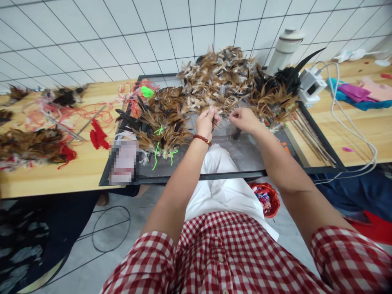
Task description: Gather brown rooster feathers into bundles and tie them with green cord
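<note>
My left hand, with a red bead bracelet at the wrist, is closed with its thumb up and pinches a small brown feather. Just to its right, my right hand has its fingers pressed together; whatever they hold is too small to make out. Both hands are above a black-framed tray, near the front of a large heap of brown feathers. Left of my hands lie feather bundles tied with bright green string. More brown and black feathers lie to the right.
A white bottle and a white charger with a cable stand behind right. Thin sticks lie at the tray's right. Red threads, scissors and feathers cover the left table. A red basket is below. People sit on both sides.
</note>
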### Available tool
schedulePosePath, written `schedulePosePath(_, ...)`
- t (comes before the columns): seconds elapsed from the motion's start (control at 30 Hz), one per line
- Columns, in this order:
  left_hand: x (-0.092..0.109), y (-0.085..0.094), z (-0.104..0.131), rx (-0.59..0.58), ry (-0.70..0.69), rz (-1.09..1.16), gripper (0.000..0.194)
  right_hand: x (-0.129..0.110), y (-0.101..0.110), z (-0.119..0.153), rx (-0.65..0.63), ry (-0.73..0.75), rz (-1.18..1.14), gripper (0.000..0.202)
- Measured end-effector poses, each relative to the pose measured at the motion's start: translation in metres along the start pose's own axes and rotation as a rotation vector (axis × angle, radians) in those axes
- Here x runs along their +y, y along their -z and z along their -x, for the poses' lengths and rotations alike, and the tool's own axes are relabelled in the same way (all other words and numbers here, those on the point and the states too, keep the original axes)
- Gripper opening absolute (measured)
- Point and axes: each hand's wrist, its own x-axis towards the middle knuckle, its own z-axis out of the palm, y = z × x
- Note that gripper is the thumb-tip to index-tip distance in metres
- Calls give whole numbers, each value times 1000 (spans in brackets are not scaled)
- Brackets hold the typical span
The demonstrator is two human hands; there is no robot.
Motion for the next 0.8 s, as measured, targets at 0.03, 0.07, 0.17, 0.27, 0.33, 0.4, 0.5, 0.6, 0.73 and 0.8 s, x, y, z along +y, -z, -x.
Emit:
schedulePosePath(0.03, -1, 0, -1, -4, -4, -1, 26, -2, 1, 0, 44, 10, -156, 14)
schedulePosePath(0.07, -2, 0, -1, -12, -12, -2, 25, -5, 1, 1, 72, 17, -321, 15)
schedulePosePath(0.17, -7, -1, -3, -59, -65, -1, 23, -13, -4, 3, 27, 21, -697, 25)
schedulePosePath(0.27, -10, -3, -4, -83, -113, 15, 20, -18, -11, 5, -33, 10, -833, 36)
schedulePosePath(0.33, -11, -3, -5, -66, -111, 20, 16, -20, -13, 6, -32, -2, -855, 40)
schedulePosePath(0.4, -11, -4, -5, -54, -96, 18, 14, -21, -14, 7, -21, -12, -853, 40)
schedulePosePath(0.5, -13, -4, -6, -71, -95, 14, 14, -24, -12, 9, 6, 0, -816, 33)
schedulePosePath(0.6, -17, -2, -9, -84, -121, 13, 14, -28, -11, 12, 70, 30, -685, 26)
schedulePosePath(0.73, -23, 2, -15, -127, -124, 32, 11, -30, -11, 15, 163, 82, -448, 19)
schedulePosePath(0.8, -25, 4, -17, -164, -121, 42, 12, -29, -12, 15, 185, 101, -381, 16)
